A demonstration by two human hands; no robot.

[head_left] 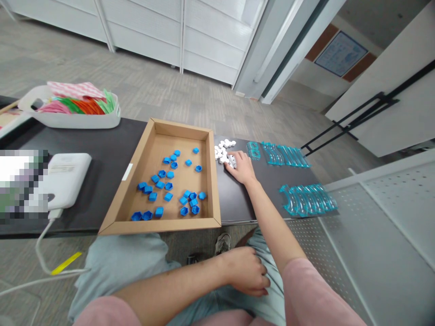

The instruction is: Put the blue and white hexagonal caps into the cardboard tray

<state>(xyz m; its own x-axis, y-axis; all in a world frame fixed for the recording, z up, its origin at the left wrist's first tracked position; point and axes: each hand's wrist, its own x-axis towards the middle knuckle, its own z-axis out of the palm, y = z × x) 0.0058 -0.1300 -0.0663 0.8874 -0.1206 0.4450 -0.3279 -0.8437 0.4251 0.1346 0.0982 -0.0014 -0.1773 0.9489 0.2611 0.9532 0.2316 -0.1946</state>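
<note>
My right hand is on the heap of small white caps, fingertips curled into its near edge; whether a cap is actually pinched I cannot tell, since the fingers hide it. The heap lies on the dark table just past the cardboard tray's right wall, at about two o'clock from the tray's middle. Inside the tray, blue caps lie scattered, most toward the near side. At three o'clock from the hand, rows of clear teal curved pieces lie flat. My left hand rests loosely closed on my lap, holding nothing I can see. As I judge it, the loose pile could scatter if the fingers rake it, and caps near the far edge could roll off the table.
</note>
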